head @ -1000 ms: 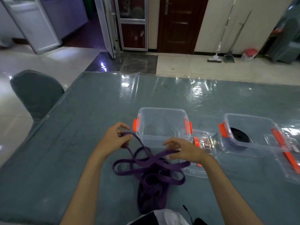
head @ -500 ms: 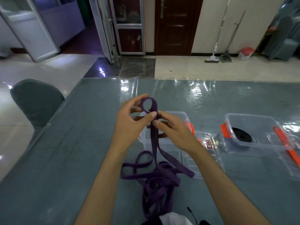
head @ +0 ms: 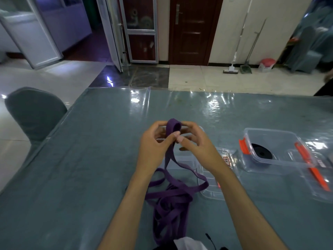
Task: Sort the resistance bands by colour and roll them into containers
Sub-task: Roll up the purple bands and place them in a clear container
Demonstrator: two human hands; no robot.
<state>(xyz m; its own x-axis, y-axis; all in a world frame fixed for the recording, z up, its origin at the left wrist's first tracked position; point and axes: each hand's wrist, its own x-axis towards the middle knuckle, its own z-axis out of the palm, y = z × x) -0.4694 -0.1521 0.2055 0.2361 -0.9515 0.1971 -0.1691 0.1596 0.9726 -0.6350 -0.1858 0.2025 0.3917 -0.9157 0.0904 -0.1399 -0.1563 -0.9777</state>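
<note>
A long purple resistance band (head: 171, 197) lies tangled on the table near me, with one end lifted. My left hand (head: 155, 147) and my right hand (head: 194, 143) both pinch that end, which is curled into a small loop (head: 173, 126) above my thumbs. Behind my hands stands a clear container (head: 185, 160) with orange latches, mostly hidden. To the right, a second clear container (head: 281, 163) holds a rolled black band (head: 262, 153).
A clear lid (head: 210, 186) lies flat beside the near container, another lid with an orange strip (head: 313, 170) at the far right. A grey chair (head: 34, 112) stands at the table's left edge. The table (head: 81, 168) wears a glossy plastic cover.
Both hands lifted the band's end off the table and brought it together in front of the container. The loop at the top has become smaller and tighter.
</note>
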